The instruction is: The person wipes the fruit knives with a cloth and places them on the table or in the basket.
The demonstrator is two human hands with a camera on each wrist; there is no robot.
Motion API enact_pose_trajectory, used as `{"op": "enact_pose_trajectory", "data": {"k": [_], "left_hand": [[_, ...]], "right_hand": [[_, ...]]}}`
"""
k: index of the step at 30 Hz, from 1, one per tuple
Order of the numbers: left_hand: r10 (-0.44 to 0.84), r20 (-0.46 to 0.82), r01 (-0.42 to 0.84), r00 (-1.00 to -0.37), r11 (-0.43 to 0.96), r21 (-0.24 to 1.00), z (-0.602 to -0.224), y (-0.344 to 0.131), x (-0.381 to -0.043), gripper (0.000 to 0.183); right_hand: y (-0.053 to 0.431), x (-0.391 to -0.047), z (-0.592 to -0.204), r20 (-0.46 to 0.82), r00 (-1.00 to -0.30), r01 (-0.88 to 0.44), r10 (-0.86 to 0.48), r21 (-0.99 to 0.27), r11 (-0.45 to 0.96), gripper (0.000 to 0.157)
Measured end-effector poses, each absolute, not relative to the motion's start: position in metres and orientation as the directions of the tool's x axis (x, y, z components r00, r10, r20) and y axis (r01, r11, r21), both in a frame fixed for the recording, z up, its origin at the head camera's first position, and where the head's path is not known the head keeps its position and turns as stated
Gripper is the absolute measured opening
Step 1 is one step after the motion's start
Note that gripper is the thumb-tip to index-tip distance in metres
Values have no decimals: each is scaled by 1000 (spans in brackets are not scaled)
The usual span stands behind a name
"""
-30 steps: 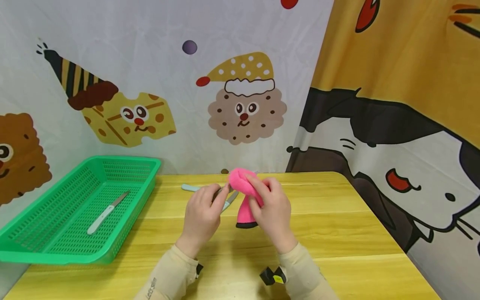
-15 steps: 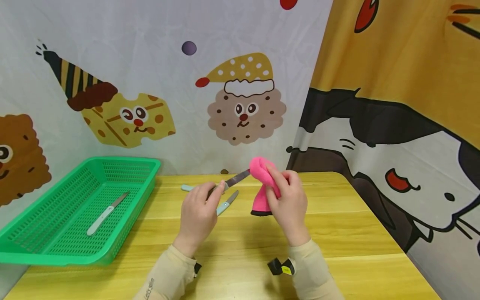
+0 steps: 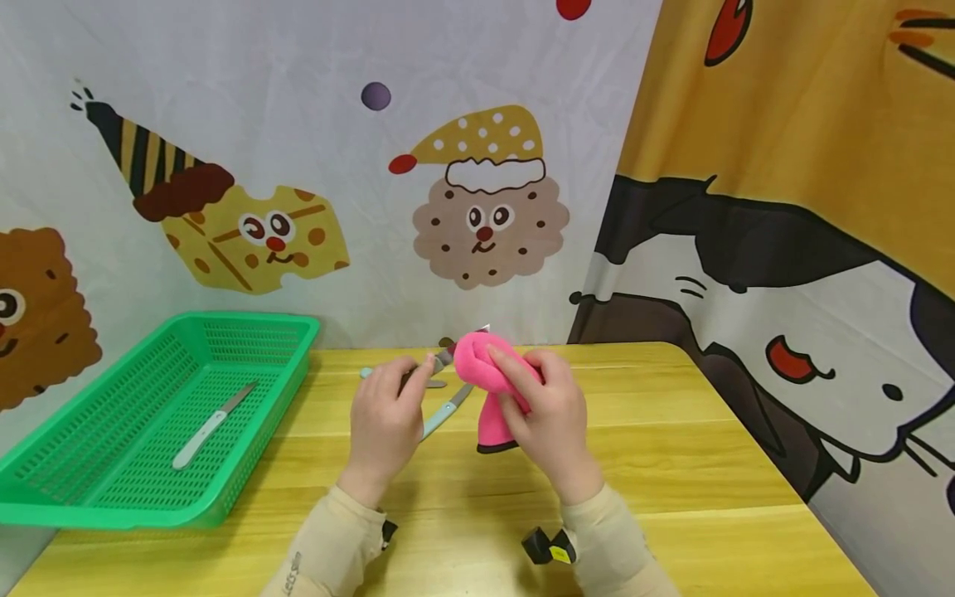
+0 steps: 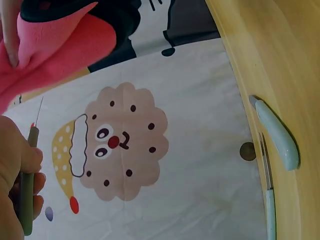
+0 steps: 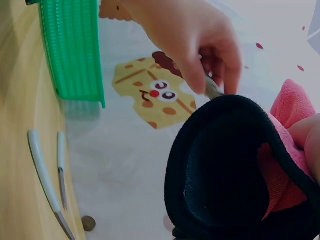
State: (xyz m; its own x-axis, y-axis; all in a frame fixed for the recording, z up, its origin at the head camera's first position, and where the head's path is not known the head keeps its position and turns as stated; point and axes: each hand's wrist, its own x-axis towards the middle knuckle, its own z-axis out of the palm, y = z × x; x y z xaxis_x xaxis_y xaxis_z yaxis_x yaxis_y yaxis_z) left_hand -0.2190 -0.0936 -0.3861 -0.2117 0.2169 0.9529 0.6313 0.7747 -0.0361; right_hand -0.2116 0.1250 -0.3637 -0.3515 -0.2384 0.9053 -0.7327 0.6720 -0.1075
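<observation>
My left hand grips a paring knife by its pale green handle, blade pointing up and away to the right. My right hand pinches a folded pink cloth with black edging, its lower end hanging down. In the head view the blade runs behind the top fold, with its tip showing above; whether cloth and blade touch I cannot tell. The right wrist view shows the black edge looped open toward the camera. Two more knives lie on the table beyond the left hand, one of them the nearer knife.
A green plastic basket stands on the left of the wooden table. One knife with a whitish handle lies inside it. Behind the table's far edge hangs a printed cloth backdrop.
Half a second ago the right hand had drawn the pink cloth rightward to the blade's tip. Now it is back left over the blade, nearer the left hand. The left hand has shifted slightly.
</observation>
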Motion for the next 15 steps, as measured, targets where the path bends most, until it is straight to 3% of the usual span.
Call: {"op": "enact_pose_trajectory", "data": {"k": [7, 15], "left_hand": [[258, 953, 664, -159, 742, -90, -388, -86, -216, 24], [256, 951, 678, -176, 732, -71, -389, -82, -213, 25]], "right_hand": [[112, -211, -374, 874, -374, -742, -311, -80, 666, 54], [114, -214, -378, 870, -415, -706, -266, -123, 698, 49]]}}
